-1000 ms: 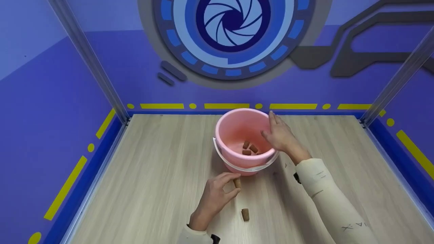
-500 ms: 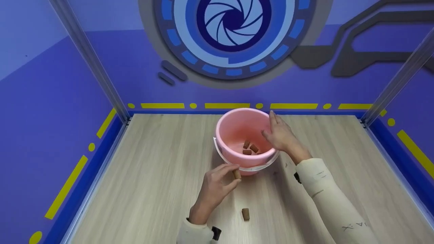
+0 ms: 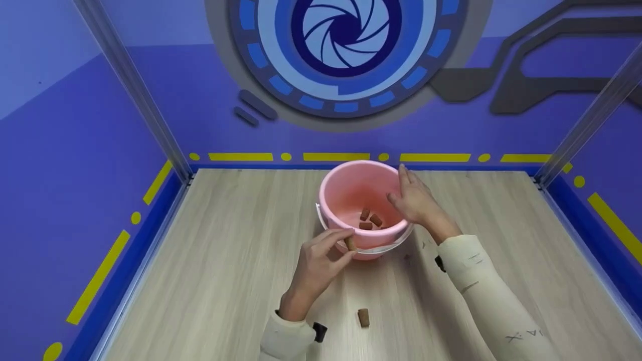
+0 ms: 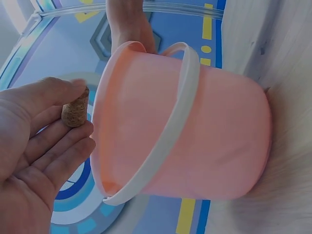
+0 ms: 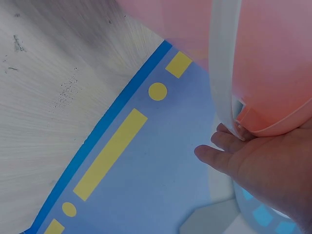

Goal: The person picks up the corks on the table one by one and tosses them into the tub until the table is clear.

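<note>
A pink bucket with a white handle stands upright on the wooden table, and several brown corks lie on its bottom. My left hand pinches another cork between thumb and fingers, just outside the near rim; in the left wrist view it is level with the bucket's mouth. My right hand holds the bucket's right rim, thumb over the inside and fairly straight fingers along the outside by the handle's end. One loose cork rests on the table near me.
The light wooden tabletop is bounded by a blue patterned back wall and blue side walls, with metal posts in the corners. The bucket stands close to the back wall.
My left hand has moved up and forward with its cork, from low in front of the bucket to near its rim. My right hand, the bucket and the loose cork have stayed put.
</note>
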`<action>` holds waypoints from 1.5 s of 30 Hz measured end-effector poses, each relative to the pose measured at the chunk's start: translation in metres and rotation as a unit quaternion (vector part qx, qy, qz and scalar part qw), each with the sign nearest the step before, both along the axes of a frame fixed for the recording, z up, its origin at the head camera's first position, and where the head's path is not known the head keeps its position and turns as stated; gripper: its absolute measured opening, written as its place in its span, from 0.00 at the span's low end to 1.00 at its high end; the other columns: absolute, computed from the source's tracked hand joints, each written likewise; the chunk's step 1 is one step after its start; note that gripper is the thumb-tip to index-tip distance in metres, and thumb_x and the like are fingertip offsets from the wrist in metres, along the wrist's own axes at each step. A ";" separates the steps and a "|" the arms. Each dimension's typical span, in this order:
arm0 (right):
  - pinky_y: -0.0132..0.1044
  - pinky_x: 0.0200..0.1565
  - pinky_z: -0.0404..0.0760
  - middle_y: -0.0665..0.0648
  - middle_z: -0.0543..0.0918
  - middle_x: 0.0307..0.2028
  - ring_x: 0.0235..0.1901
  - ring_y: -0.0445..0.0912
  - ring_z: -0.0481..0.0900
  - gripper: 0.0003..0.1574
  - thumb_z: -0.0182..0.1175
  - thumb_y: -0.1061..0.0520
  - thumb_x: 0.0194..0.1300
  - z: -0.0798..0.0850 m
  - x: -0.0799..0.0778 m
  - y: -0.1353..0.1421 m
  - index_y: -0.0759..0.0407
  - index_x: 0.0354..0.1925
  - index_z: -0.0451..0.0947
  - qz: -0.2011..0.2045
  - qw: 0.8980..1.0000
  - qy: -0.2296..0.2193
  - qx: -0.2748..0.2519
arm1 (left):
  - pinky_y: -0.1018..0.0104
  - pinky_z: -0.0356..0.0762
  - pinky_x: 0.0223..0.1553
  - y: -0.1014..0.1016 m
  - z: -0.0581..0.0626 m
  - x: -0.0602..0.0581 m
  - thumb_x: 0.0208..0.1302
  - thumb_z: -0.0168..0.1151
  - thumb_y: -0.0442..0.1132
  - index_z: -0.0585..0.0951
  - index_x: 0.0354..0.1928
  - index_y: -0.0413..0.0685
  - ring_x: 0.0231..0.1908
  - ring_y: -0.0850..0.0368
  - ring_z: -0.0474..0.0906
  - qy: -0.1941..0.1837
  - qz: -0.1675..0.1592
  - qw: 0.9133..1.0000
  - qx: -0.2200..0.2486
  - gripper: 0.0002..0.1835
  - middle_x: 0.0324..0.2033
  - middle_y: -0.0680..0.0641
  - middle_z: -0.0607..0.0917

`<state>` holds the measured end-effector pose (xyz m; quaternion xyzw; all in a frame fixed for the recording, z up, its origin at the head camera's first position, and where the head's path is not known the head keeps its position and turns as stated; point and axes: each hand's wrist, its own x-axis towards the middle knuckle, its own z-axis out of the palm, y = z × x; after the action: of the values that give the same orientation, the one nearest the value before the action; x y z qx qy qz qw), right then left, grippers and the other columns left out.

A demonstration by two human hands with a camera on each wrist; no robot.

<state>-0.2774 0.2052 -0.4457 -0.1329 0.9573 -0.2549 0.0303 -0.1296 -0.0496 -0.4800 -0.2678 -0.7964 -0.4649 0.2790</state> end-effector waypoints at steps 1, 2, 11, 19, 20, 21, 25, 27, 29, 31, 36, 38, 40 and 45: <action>0.65 0.78 0.45 0.78 0.45 0.81 0.79 0.72 0.45 0.54 0.53 0.49 0.80 0.000 0.000 0.000 0.74 0.82 0.33 0.000 1.000 0.001 -0.001 | 0.63 0.85 0.50 0.000 0.001 -0.001 0.54 0.83 0.28 0.89 0.53 0.40 0.49 0.57 0.87 0.003 0.002 1.000 -0.002 0.22 0.48 0.48 0.90; 0.65 0.78 0.46 0.78 0.45 0.81 0.79 0.72 0.45 0.54 0.53 0.49 0.80 0.000 0.000 0.000 0.74 0.82 0.33 0.000 1.000 0.002 -0.001 | 0.63 0.85 0.51 0.000 0.003 -0.002 0.54 0.82 0.28 0.89 0.53 0.40 0.49 0.56 0.87 0.006 0.004 1.000 -0.003 0.22 0.48 0.48 0.90; 0.65 0.78 0.47 0.78 0.45 0.81 0.79 0.72 0.46 0.54 0.52 0.48 0.81 0.000 0.000 -0.001 0.74 0.82 0.33 0.001 1.000 0.005 -0.001 | 0.61 0.86 0.47 0.000 0.010 -0.013 0.55 0.82 0.29 0.88 0.53 0.40 0.48 0.55 0.87 0.021 0.019 1.000 -0.002 0.22 0.49 0.47 0.90; 0.64 0.78 0.47 0.79 0.45 0.80 0.79 0.72 0.47 0.54 0.53 0.50 0.81 0.000 0.000 0.000 0.74 0.82 0.34 0.000 1.000 0.007 -0.007 | 0.61 0.86 0.45 0.003 0.013 -0.027 0.57 0.82 0.30 0.89 0.52 0.39 0.44 0.57 0.87 0.025 0.012 1.000 0.002 0.20 0.46 0.47 0.91; 0.64 0.78 0.47 0.79 0.45 0.80 0.79 0.72 0.47 0.54 0.53 0.49 0.81 0.000 0.000 0.000 0.74 0.82 0.34 0.000 1.000 0.007 -0.006 | 0.60 0.87 0.47 0.004 0.012 -0.029 0.57 0.81 0.29 0.88 0.52 0.39 0.45 0.56 0.87 0.025 0.007 1.000 0.002 0.20 0.46 0.47 0.91; 0.64 0.78 0.47 0.78 0.45 0.80 0.79 0.72 0.47 0.54 0.53 0.49 0.80 0.000 0.000 0.001 0.73 0.82 0.34 -0.001 1.000 0.007 -0.007 | 0.60 0.87 0.48 0.004 0.012 -0.031 0.58 0.81 0.29 0.88 0.52 0.38 0.45 0.56 0.87 0.025 0.002 1.000 0.002 0.20 0.46 0.47 0.91; 0.64 0.78 0.47 0.78 0.45 0.81 0.79 0.71 0.47 0.55 0.53 0.48 0.80 -0.001 0.000 0.001 0.73 0.83 0.33 0.001 1.000 0.003 -0.007 | 0.59 0.88 0.46 0.006 0.011 -0.037 0.58 0.80 0.29 0.88 0.54 0.38 0.43 0.55 0.88 0.023 -0.009 1.000 0.004 0.20 0.45 0.46 0.91; 0.64 0.78 0.47 0.77 0.45 0.81 0.80 0.71 0.46 0.55 0.53 0.48 0.80 -0.001 0.001 0.001 0.72 0.83 0.33 0.001 1.000 0.000 -0.009 | 0.58 0.88 0.45 0.006 0.010 -0.040 0.58 0.80 0.28 0.88 0.54 0.37 0.43 0.54 0.88 0.024 -0.009 1.000 0.005 0.21 0.45 0.45 0.91; 0.64 0.78 0.47 0.78 0.46 0.81 0.80 0.71 0.46 0.55 0.54 0.48 0.80 -0.001 0.000 0.001 0.72 0.83 0.33 0.003 1.000 0.001 -0.012 | 0.58 0.88 0.44 0.007 0.011 -0.041 0.58 0.80 0.29 0.88 0.54 0.36 0.43 0.53 0.88 0.024 -0.007 1.000 0.005 0.21 0.45 0.44 0.91; 0.64 0.78 0.47 0.78 0.46 0.81 0.79 0.71 0.47 0.55 0.54 0.49 0.80 -0.001 0.001 0.001 0.73 0.83 0.33 0.004 1.000 0.004 -0.012 | 0.59 0.88 0.42 0.008 0.011 -0.043 0.58 0.80 0.28 0.88 0.54 0.35 0.43 0.52 0.88 0.023 -0.006 1.000 0.004 0.21 0.46 0.43 0.90; 0.65 0.78 0.48 0.78 0.47 0.80 0.79 0.72 0.48 0.55 0.53 0.48 0.80 -0.001 0.001 0.000 0.73 0.83 0.33 0.004 1.000 0.006 -0.016 | 0.64 0.88 0.39 0.010 0.010 -0.046 0.57 0.81 0.29 0.88 0.53 0.36 0.42 0.52 0.88 0.029 0.009 1.000 -0.008 0.20 0.47 0.43 0.90; 0.65 0.78 0.48 0.79 0.46 0.80 0.79 0.72 0.48 0.55 0.53 0.48 0.80 -0.001 0.000 0.000 0.73 0.83 0.33 0.005 1.000 0.004 -0.015 | 0.64 0.88 0.38 0.011 0.009 -0.046 0.57 0.81 0.29 0.88 0.52 0.36 0.42 0.53 0.88 0.031 0.016 0.999 -0.015 0.20 0.47 0.43 0.90; 0.65 0.78 0.48 0.78 0.46 0.80 0.79 0.71 0.47 0.55 0.53 0.47 0.80 -0.001 0.000 0.000 0.72 0.83 0.32 0.004 1.000 0.001 -0.013 | 0.65 0.87 0.38 0.011 0.009 -0.047 0.58 0.81 0.30 0.88 0.53 0.37 0.41 0.53 0.88 0.029 0.021 0.999 -0.021 0.20 0.47 0.44 0.90; 0.65 0.77 0.48 0.78 0.46 0.81 0.79 0.71 0.47 0.55 0.53 0.48 0.81 -0.001 0.001 0.000 0.73 0.83 0.33 0.002 1.000 0.004 -0.009 | 0.66 0.86 0.39 0.013 0.010 -0.048 0.59 0.80 0.30 0.88 0.54 0.38 0.43 0.52 0.88 0.018 0.025 0.999 -0.029 0.21 0.48 0.44 0.90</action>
<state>-0.2765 0.2057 -0.4472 -0.1359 0.9547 -0.2633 0.0260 -0.1772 -0.0371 -0.4697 -0.2645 -0.8108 -0.4293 0.2971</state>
